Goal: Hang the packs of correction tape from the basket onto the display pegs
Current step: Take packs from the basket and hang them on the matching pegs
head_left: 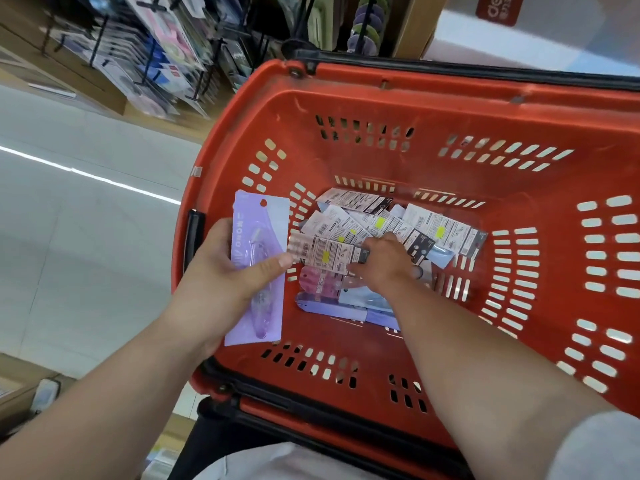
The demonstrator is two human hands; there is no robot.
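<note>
My left hand (225, 265) grips a purple pack of correction tape (258, 237) over the left rim of the red basket (381, 109), thumb across its front. My right hand (384, 261) reaches into the basket and pinches one end of a pack lying face down (322, 252), its white barcoded back up. Several more packs (408, 225) lie in a heap on the basket floor, most face down, with pink, blue and purple ones under my right wrist. The display pegs (152, 64) carry hanging packs at the upper left.
The basket's black handle (485, 72) lies folded along its far rim. Pale floor tiles (69, 209) stretch to the left. A wooden shelf base (62, 81) runs below the pegs. A cardboard box (415, 26) stands behind the basket.
</note>
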